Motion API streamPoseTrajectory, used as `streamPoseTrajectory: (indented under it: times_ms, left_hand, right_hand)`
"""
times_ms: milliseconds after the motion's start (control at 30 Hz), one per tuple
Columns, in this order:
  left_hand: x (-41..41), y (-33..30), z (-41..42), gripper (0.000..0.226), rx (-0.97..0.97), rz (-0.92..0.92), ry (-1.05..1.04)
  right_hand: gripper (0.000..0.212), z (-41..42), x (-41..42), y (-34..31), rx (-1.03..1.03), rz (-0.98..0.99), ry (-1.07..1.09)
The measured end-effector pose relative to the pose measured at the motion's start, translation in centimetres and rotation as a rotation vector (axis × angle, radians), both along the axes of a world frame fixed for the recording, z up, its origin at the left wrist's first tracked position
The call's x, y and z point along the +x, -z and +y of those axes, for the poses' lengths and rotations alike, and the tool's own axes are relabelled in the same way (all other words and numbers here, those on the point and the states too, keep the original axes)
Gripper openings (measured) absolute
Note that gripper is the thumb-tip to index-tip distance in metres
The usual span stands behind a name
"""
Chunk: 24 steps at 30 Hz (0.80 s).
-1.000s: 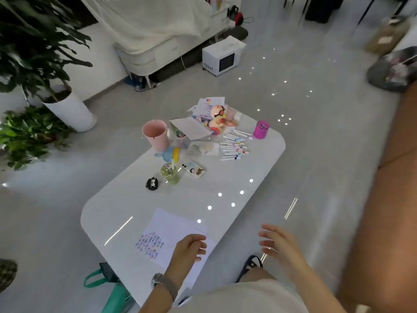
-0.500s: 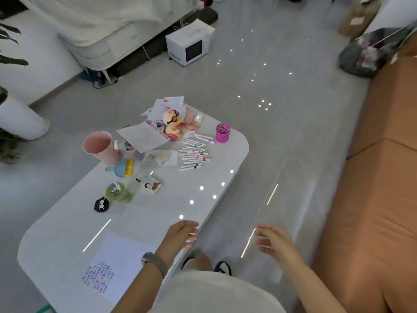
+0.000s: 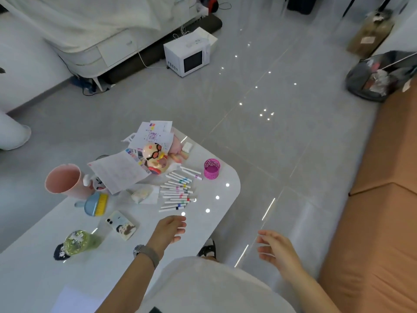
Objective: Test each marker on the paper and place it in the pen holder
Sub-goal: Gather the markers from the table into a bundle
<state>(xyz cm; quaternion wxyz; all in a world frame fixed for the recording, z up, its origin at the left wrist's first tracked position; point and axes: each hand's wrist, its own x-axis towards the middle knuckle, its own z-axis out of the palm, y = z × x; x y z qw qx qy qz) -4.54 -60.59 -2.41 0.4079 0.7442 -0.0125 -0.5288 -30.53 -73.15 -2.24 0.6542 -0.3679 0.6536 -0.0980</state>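
Head view: both hands empty, left hand (image 3: 169, 230) and right hand (image 3: 275, 247) relaxed; paper (image 3: 72, 300) cut off

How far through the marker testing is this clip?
Barely started: the magenta mesh pen holder looks empty, and the white markers lie in a pile on the white table. In hand: nothing; left hand reaches toward them. Left: testing and storing each.
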Motion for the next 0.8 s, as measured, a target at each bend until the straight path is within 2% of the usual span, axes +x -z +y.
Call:
streamPoseTrajectory:
  times_ms: [267,533,800]
  left_hand:
    - [3.6,-0.7,-11.5,0.018,-0.028,-0.024,-0.056]
    - [3.5,0.0,-19.5,0.01,-0.036,-0.004,-0.45]
    - [-0.6,-0.3,-25.3,0.019,-0.007,0.003,-0.745]
  right_hand:
    - [0.017,-13.5,5.5,-0.2,-0.006,-0.003,-0.141]
    - [0.015,-27.6,11.2,-0.3,0.029,0.003,-0.514]
    - [0.017,-37.3,15.9,-0.8,0.04,0.032,-0.966]
